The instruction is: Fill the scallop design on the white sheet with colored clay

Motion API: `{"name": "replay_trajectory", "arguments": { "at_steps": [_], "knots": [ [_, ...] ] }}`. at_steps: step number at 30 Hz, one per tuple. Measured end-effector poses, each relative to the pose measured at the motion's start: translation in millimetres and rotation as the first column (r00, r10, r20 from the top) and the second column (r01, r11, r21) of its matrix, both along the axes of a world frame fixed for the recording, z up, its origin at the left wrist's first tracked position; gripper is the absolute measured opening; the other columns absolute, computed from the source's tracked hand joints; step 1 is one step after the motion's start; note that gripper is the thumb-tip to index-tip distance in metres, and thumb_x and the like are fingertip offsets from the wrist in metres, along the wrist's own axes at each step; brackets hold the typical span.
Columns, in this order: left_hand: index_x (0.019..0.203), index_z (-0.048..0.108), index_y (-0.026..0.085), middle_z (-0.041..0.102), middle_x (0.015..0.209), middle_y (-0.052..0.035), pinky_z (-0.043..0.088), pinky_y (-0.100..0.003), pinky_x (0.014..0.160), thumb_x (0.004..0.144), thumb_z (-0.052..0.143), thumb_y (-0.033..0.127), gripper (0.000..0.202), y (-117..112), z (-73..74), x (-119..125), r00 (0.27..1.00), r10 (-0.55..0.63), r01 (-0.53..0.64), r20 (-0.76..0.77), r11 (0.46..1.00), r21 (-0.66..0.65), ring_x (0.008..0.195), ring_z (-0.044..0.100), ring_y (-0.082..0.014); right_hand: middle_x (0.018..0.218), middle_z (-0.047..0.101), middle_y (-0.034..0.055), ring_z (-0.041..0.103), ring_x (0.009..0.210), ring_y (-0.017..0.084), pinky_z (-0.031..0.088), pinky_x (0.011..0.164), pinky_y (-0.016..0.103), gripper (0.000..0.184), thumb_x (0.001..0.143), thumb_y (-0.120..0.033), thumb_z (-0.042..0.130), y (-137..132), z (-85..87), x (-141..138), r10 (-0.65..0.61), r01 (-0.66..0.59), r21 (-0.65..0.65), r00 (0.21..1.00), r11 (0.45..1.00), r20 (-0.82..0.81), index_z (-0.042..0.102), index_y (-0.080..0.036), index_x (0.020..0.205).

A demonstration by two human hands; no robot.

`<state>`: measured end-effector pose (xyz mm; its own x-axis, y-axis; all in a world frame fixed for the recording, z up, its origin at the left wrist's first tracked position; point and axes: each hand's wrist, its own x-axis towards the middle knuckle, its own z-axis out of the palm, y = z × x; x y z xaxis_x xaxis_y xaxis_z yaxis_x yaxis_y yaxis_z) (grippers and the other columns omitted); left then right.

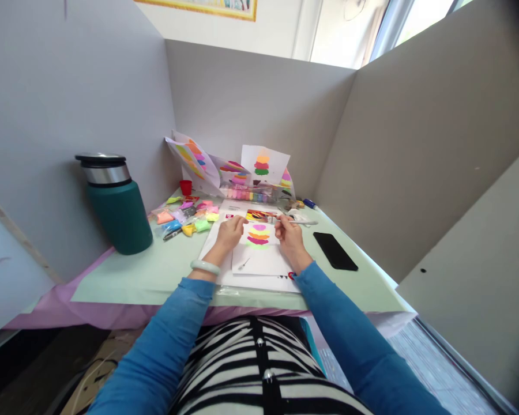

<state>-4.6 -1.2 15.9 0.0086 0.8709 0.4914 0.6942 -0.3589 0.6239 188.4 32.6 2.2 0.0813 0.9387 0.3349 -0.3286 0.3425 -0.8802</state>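
My right hand [289,235] is closed around a slim, pale, pen-like tool [307,222], its long end pointing right. My left hand [230,231] hovers over the left side of the paper with its fingers drawn together; whether they pinch something small I cannot make out. Between the hands lies a white sheet [259,262] bearing stacked wavy patches of colour [258,235] in pink, yellow, orange and magenta. Under its upper edge is a larger printed sheet or pack [237,207] with a red, yellow and black picture.
Small bags of bright clay-like material [189,219] lie left, near a red cup [185,187] and a teal bottle [120,213]. Painted sheets [259,164] lean at the back behind a pack of coloured pieces [248,194]. A black phone [335,251] lies right. Grey panels [259,98] enclose the table.
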Motion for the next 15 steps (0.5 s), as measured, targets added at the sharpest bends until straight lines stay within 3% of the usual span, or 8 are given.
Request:
{"name": "replay_trajectory", "arguments": {
  "at_steps": [2, 4, 6, 8, 11, 15],
  "knots": [
    [0.092, 0.066, 0.018, 0.066, 0.072, -0.0008, 0.045, -0.024, 0.071, 0.093, 0.037, 0.029, 0.032, -0.1, 0.0, -0.8, 0.996, -0.012, 0.013, 0.092, 1.000, -0.007, 0.069, 0.061, -0.0134, 0.055, 0.058, -0.0043, 0.042, 0.037, 0.006, 0.028, 0.033, 0.019, 0.035, 0.072, -0.053, 0.067, -0.4, 1.2, 3.0, 0.003, -0.003, -0.005, 1.000, 1.000, -0.009, 0.057, -0.020, 0.077],
    [0.100, 0.064, 0.017, 0.069, 0.081, -0.0019, 0.046, -0.024, 0.069, 0.091, 0.042, 0.034, 0.030, -1.2, -0.9, 1.2, 0.985, -0.100, 0.105, 0.138, 0.994, -0.027, 0.068, 0.061, -0.0125, 0.056, 0.059, -0.0035, 0.043, 0.038, 0.006, 0.029, 0.034, 0.019, 0.036, 0.073, -0.054, 0.066, -3.4, 1.8, 1.6, 0.041, -0.041, 0.000, 0.998, 0.999, 0.050, 0.058, -0.020, 0.078],
    [0.110, 0.062, 0.016, 0.070, 0.085, -0.0022, 0.046, -0.024, 0.068, 0.088, 0.049, 0.036, 0.032, -2.5, -2.2, 4.3, 0.974, -0.199, 0.205, 0.109, 0.978, -0.041, 0.067, 0.061, -0.0123, 0.059, 0.062, -0.0017, 0.046, 0.039, 0.007, 0.032, 0.035, 0.020, 0.038, 0.073, -0.056, 0.066, -7.2, 1.6, -3.1, 0.124, -0.125, 0.002, 0.985, 0.992, 0.119, 0.060, -0.019, 0.079],
    [0.106, 0.065, 0.017, 0.069, 0.076, -0.0008, 0.046, -0.023, 0.067, 0.087, 0.049, 0.033, 0.029, -2.8, -3.2, 6.3, 0.970, -0.240, 0.242, 0.044, 0.969, -0.048, 0.066, 0.060, -0.0124, 0.063, 0.065, 0.0001, 0.050, 0.042, 0.008, 0.034, 0.036, 0.020, 0.041, 0.072, -0.057, 0.067, -9.8, 0.9, -8.3, 0.227, -0.229, -0.009, 0.963, 0.974, 0.147, 0.063, -0.018, 0.081],
    [0.088, 0.068, 0.018, 0.062, 0.060, 0.0014, 0.044, -0.022, 0.065, 0.089, 0.043, 0.030, 0.028, 0.3, -4.1, 4.4, 0.986, -0.158, 0.160, 0.059, 0.987, -0.023, 0.062, 0.057, -0.0119, 0.060, 0.063, -0.0006, 0.049, 0.041, 0.007, 0.033, 0.035, 0.019, 0.039, 0.071, -0.055, 0.070, -8.9, 0.2, -11.3, 0.243, -0.243, -0.007, 0.966, 0.970, 0.084, 0.065, -0.017, 0.080],
    [0.083, 0.067, 0.017, 0.059, 0.056, 0.0024, 0.041, -0.021, 0.056, 0.085, 0.046, 0.035, 0.028, 7.6, -4.5, -3.5, 0.959, -0.027, 0.019, 0.283, 0.999, 0.031, 0.056, 0.054, -0.0114, 0.053, 0.056, -0.0051, 0.041, 0.038, 0.005, 0.026, 0.032, 0.017, 0.034, 0.066, -0.047, 0.076, -2.4, 0.2, -5.4, 0.119, -0.121, -0.017, 0.989, 0.993, -0.087, 0.061, -0.018, 0.075]
  ]
}}
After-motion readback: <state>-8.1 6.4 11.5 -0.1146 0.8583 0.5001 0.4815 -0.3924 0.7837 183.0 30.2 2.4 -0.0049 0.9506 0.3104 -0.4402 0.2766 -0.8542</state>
